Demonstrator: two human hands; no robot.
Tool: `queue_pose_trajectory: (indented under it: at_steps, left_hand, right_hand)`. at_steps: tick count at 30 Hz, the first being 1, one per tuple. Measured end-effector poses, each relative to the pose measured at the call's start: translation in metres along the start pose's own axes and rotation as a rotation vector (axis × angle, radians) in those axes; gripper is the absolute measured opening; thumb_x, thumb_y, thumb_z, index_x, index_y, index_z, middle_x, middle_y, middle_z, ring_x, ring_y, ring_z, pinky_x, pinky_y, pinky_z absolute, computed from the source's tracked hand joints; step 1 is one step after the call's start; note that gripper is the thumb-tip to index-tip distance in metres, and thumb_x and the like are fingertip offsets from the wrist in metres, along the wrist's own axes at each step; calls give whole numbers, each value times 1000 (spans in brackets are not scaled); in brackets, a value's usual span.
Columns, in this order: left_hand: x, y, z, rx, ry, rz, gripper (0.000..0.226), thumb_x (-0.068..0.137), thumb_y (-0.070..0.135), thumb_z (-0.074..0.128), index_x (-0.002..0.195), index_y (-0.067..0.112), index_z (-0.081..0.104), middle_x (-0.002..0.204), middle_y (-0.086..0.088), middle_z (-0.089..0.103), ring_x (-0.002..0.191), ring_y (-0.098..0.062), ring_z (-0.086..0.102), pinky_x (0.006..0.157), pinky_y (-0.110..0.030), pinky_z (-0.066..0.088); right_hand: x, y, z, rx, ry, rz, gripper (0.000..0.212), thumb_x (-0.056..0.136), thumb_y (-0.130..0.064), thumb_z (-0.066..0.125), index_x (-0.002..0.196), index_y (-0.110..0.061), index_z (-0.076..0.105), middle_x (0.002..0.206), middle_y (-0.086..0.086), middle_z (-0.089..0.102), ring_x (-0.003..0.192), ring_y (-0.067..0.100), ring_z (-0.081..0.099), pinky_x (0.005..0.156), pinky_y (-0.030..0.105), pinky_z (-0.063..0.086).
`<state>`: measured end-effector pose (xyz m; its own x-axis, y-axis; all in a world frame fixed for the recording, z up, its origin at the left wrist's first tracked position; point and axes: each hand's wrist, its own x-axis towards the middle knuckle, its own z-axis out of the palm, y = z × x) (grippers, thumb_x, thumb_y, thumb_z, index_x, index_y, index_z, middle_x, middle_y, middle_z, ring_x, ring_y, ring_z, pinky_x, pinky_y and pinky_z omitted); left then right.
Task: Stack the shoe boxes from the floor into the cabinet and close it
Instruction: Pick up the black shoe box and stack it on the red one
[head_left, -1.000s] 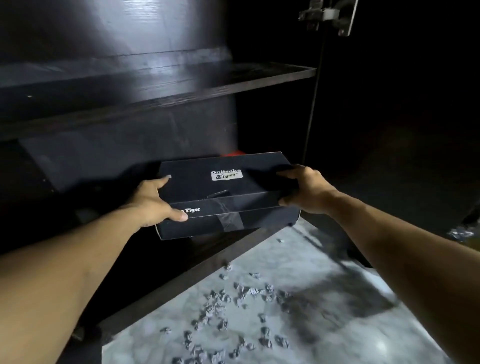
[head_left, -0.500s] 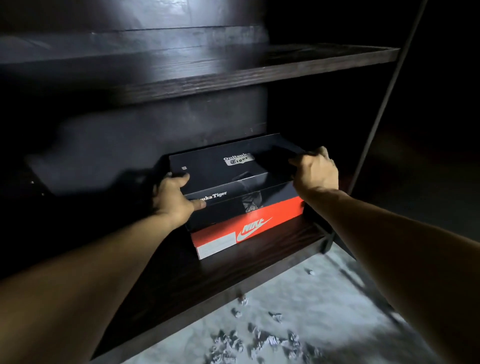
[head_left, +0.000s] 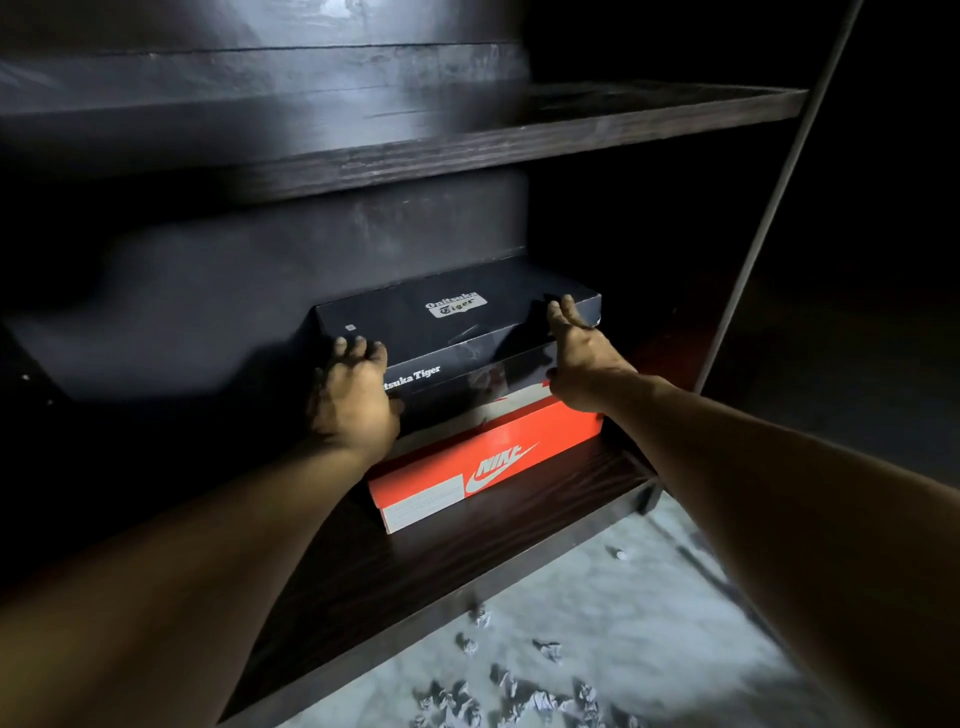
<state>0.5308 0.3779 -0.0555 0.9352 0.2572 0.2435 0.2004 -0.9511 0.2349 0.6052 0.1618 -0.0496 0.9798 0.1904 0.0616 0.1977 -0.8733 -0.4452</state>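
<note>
A black shoe box (head_left: 447, 322) with a white logo lies on top of an orange shoe box (head_left: 488, 462) on the bottom shelf (head_left: 415, 566) of a dark wooden cabinet. My left hand (head_left: 353, 395) presses against the black box's front left corner, fingers spread over its edge. My right hand (head_left: 576, 353) lies flat against the box's right end with straight fingers. The black box sits further back than the orange one, near the cabinet's back wall.
An upper shelf (head_left: 467, 140) runs above the boxes. The cabinet's right edge (head_left: 769, 218) slants down beside my right arm. Crumpled paper scraps (head_left: 519, 691) litter the pale marble floor (head_left: 649, 623) in front of the cabinet.
The black box went from held in the air in front of the cabinet to lying on the orange box. My hands have loosened from gripping it and now push it back.
</note>
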Motion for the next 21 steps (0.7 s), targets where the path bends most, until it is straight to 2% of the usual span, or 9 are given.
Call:
queue_pose_trajectory:
  at_steps: [3,6,8,10,11,13,16,18,21]
  left_hand:
    - [-6,9,-8,156,-79,-6,91,81,39,71,150,10,20,161,-8,12,149,-26,5,119,-48,7]
    - [-18,20,-18,220,-54,65,99,79,43,71,152,13,12,161,-11,8,149,-28,3,119,-49,4]
    - [-30,33,-26,238,-34,156,89,79,42,71,149,14,25,159,-11,20,148,-29,12,119,-47,9]
    - [-42,48,-35,142,-70,223,63,77,37,73,132,17,52,143,-10,47,137,-30,36,111,-40,28]
    - [-50,57,-41,67,-117,235,49,75,37,74,120,19,62,128,-9,58,125,-28,50,101,-34,39]
    - [-70,77,-53,-50,-250,262,44,72,36,79,110,17,68,112,-8,67,106,-27,60,85,-28,47]
    - [-108,106,-73,-83,-403,328,65,70,34,83,127,12,60,129,-7,59,118,-26,54,92,-27,42]
    - [-141,124,-89,-100,-479,393,75,71,35,82,136,13,52,137,-7,53,121,-23,52,97,-29,41]
    - [-195,153,-113,-113,-599,501,67,74,35,81,129,9,55,125,-10,61,94,-19,56,81,-31,46]
  right_hand:
    - [-13,-1,-15,16,-25,1,78,89,6,48,153,-20,10,162,0,1,145,27,23,111,28,33]
    - [-36,4,-31,45,7,7,58,94,-14,54,147,-19,32,144,11,44,119,26,52,90,29,46]
    - [-54,9,-45,63,7,16,55,90,-21,60,142,-22,40,134,9,52,109,23,56,81,24,45]
    - [-77,15,-63,44,-1,27,53,88,-22,63,138,-25,46,132,5,55,107,20,56,79,23,42]
    - [-90,18,-72,23,-8,34,51,87,-23,64,136,-25,49,130,3,56,107,19,57,79,23,42]
    - [-121,24,-93,-22,-14,59,47,86,-27,66,132,-25,54,128,1,59,105,18,59,83,25,47]
    - [-181,31,-126,1,8,123,49,82,-34,71,127,-20,59,123,4,63,111,19,61,96,34,51]
    - [-232,34,-146,-5,23,145,44,81,-31,72,120,-12,64,116,8,67,110,23,62,97,37,50]
    - [-312,37,-168,-28,46,207,41,80,-26,73,117,-8,66,111,8,70,107,23,64,97,35,49]
